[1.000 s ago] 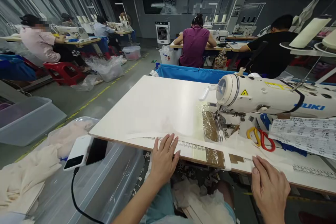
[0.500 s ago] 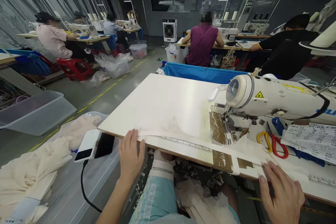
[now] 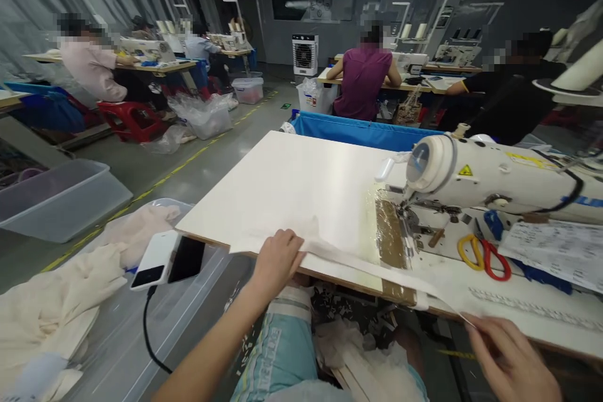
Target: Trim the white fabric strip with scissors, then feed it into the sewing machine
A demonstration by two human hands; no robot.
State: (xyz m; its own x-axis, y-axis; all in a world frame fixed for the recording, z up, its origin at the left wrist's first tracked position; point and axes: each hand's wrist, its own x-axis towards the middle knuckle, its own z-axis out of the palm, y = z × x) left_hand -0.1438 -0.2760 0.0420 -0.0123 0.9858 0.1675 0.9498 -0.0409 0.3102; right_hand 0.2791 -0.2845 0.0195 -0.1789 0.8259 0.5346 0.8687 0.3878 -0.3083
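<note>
A long off-white fabric strip (image 3: 377,269) runs along the front edge of the white table (image 3: 301,182). My left hand (image 3: 279,262) is on the strip near its left end, fingers together and curled onto the cloth at the table edge. Held in a pinch by my right hand (image 3: 516,355) is the strip's right end, pulled narrow and raised just off the front edge. Between the hands the strip lies over the table, hiding part of the printed ruler tape (image 3: 532,308). The sewing machine (image 3: 485,169) stands behind the strip, to the right.
Red and yellow scissors (image 3: 484,256) lie beside written papers (image 3: 556,251). A white power bank (image 3: 157,259) and a phone (image 3: 187,259) rest on a plastic bin at left, near cream cloth (image 3: 56,308). A blue cloth bin (image 3: 362,130) is behind the table. Several people sew beyond.
My left hand has moved right and inward onto the strip. My right hand, earlier flat on the table edge, has closed on the strip's right end and lifted it toward me.
</note>
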